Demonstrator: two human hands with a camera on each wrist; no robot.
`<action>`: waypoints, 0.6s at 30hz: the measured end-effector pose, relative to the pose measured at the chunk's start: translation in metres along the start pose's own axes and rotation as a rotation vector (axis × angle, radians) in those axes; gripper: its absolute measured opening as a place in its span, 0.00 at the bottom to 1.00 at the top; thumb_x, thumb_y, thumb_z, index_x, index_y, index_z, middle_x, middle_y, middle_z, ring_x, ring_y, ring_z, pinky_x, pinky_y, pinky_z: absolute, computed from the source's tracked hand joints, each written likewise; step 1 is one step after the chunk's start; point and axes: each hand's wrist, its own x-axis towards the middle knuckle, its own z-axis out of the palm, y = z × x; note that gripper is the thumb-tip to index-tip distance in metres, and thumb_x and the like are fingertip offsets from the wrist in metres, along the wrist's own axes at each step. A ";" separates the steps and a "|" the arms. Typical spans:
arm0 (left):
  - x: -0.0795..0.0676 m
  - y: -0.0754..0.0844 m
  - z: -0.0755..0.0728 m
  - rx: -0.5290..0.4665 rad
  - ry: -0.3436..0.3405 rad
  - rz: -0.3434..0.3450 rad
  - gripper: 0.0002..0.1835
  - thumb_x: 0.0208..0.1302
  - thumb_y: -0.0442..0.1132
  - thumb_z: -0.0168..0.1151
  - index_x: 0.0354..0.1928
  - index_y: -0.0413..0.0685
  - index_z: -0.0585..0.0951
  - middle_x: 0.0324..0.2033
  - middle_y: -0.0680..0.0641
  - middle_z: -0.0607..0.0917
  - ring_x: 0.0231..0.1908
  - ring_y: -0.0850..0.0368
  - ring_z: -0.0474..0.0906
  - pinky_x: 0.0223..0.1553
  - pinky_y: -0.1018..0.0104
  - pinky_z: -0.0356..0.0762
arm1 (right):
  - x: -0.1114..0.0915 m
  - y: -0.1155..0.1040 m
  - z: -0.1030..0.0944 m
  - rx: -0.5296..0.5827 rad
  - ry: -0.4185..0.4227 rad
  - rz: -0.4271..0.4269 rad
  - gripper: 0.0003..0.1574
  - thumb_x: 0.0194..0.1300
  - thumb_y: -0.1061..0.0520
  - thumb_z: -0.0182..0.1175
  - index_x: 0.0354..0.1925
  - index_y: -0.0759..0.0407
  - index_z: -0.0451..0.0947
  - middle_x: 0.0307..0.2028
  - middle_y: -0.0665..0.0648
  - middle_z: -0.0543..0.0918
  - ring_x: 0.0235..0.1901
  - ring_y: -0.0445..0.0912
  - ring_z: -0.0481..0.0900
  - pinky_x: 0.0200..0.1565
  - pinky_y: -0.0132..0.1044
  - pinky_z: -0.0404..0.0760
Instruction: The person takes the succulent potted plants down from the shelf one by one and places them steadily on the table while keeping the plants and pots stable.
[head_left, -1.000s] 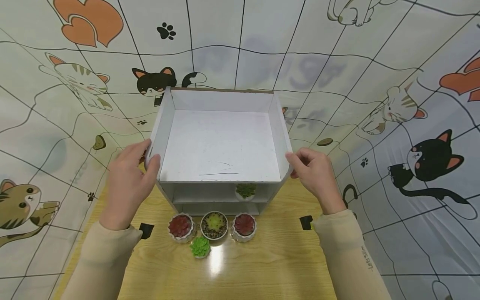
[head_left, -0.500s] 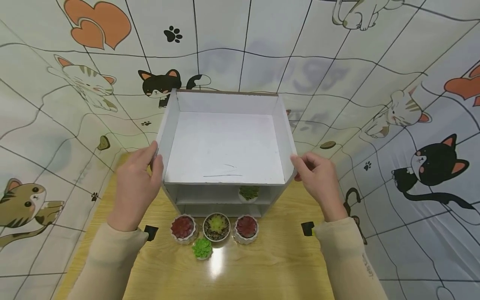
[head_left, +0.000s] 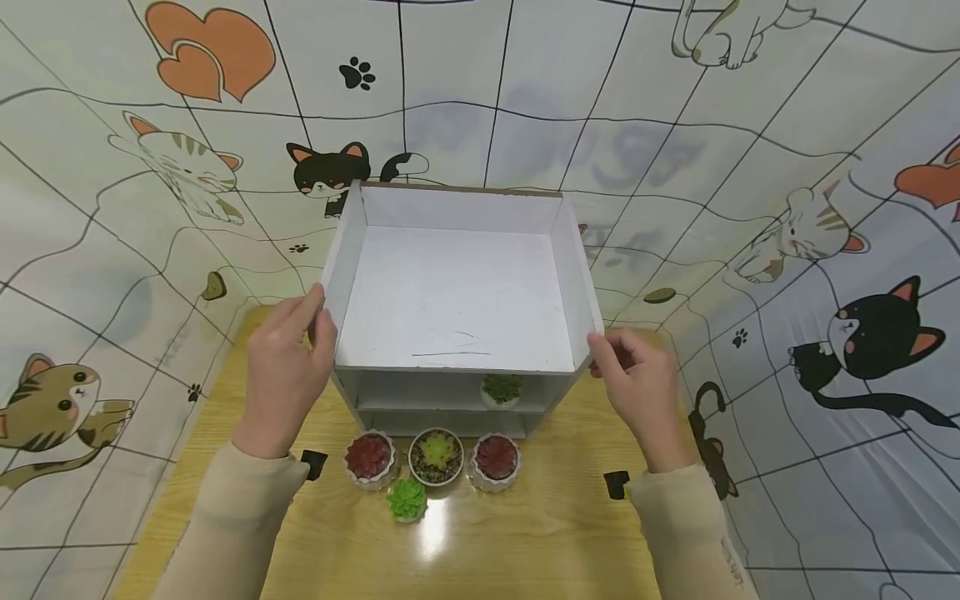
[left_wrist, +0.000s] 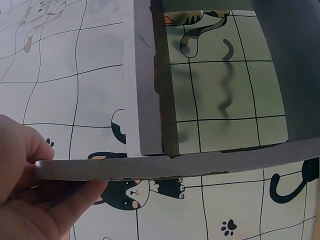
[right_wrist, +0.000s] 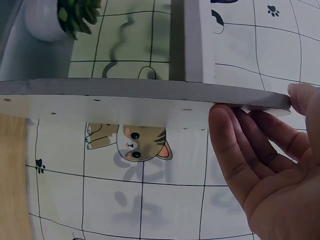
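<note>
A white open-fronted shelf unit point(head_left: 457, 283) stands on the wooden table in the head view. My left hand point(head_left: 283, 379) grips its left side panel, and my right hand point(head_left: 643, 392) pinches the right one. In the left wrist view the thumb and fingers lie on either side of the panel's end point(left_wrist: 100, 170). The right wrist view has the fingers under the panel edge point(right_wrist: 150, 89), with the thumb at its tip. A green potted succulent point(head_left: 502, 388) sits on the middle level, toward the right.
Before the shelf stand two dark red succulents, left point(head_left: 368, 457) and right point(head_left: 496, 458), around a yellow-green one point(head_left: 436, 455). A small bright green plant point(head_left: 407, 498) sits nearer. Black tabs point(head_left: 313, 463) mark the table point(head_left: 525, 550). Cat-print cloth point(head_left: 465, 75) surrounds it.
The head view has shifted slightly, moving the scene right and down. Both hands stay on the side panels; the right hand sits a little nearer the front edge.
</note>
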 end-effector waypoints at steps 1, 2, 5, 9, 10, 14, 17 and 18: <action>0.000 0.000 0.000 -0.001 0.003 0.001 0.15 0.68 0.25 0.57 0.53 0.27 0.85 0.37 0.31 0.87 0.25 0.42 0.80 0.23 0.56 0.73 | -0.002 0.002 0.001 0.005 0.007 -0.012 0.16 0.74 0.52 0.64 0.38 0.64 0.87 0.28 0.61 0.88 0.26 0.45 0.85 0.28 0.25 0.79; 0.000 0.000 0.000 -0.001 0.004 0.001 0.15 0.68 0.25 0.57 0.53 0.27 0.85 0.37 0.31 0.87 0.24 0.43 0.80 0.23 0.57 0.72 | -0.004 0.004 0.003 0.011 0.014 -0.026 0.15 0.73 0.53 0.64 0.38 0.64 0.87 0.28 0.60 0.88 0.26 0.45 0.85 0.27 0.25 0.79; 0.001 0.000 -0.001 0.001 0.000 0.002 0.15 0.68 0.25 0.57 0.52 0.26 0.85 0.37 0.30 0.87 0.24 0.43 0.80 0.23 0.57 0.72 | -0.010 0.009 0.008 0.010 0.036 -0.082 0.12 0.72 0.56 0.66 0.36 0.65 0.86 0.27 0.59 0.88 0.25 0.41 0.83 0.28 0.23 0.79; 0.001 -0.001 -0.003 0.002 -0.017 0.003 0.15 0.68 0.25 0.58 0.53 0.26 0.84 0.37 0.30 0.87 0.25 0.41 0.80 0.23 0.53 0.75 | -0.019 0.017 0.014 -0.031 0.058 -0.138 0.10 0.71 0.59 0.67 0.33 0.64 0.84 0.25 0.56 0.86 0.23 0.37 0.79 0.27 0.21 0.76; 0.001 -0.001 -0.004 0.002 -0.022 0.002 0.15 0.68 0.25 0.58 0.53 0.26 0.84 0.37 0.30 0.87 0.25 0.41 0.81 0.23 0.53 0.75 | -0.021 0.019 0.016 -0.042 0.061 -0.143 0.09 0.70 0.59 0.67 0.33 0.64 0.84 0.24 0.56 0.86 0.23 0.37 0.79 0.27 0.21 0.76; 0.002 -0.002 -0.005 0.000 -0.037 0.000 0.15 0.69 0.26 0.58 0.54 0.25 0.84 0.38 0.29 0.87 0.27 0.39 0.82 0.24 0.51 0.77 | -0.029 0.028 0.022 -0.071 0.068 -0.140 0.09 0.70 0.60 0.67 0.33 0.64 0.84 0.24 0.54 0.86 0.22 0.38 0.79 0.26 0.21 0.75; 0.002 -0.002 -0.005 0.002 -0.042 -0.002 0.15 0.69 0.26 0.58 0.54 0.25 0.84 0.38 0.29 0.87 0.28 0.39 0.82 0.24 0.51 0.78 | -0.034 0.033 0.028 -0.074 0.064 -0.125 0.08 0.70 0.60 0.67 0.33 0.63 0.85 0.23 0.54 0.86 0.22 0.39 0.79 0.25 0.22 0.75; 0.002 -0.002 -0.005 -0.001 -0.042 -0.004 0.15 0.69 0.26 0.58 0.54 0.25 0.84 0.38 0.29 0.87 0.28 0.39 0.82 0.25 0.51 0.78 | -0.036 0.035 0.030 -0.074 0.062 -0.120 0.09 0.70 0.60 0.67 0.33 0.63 0.85 0.23 0.54 0.85 0.22 0.39 0.79 0.24 0.22 0.75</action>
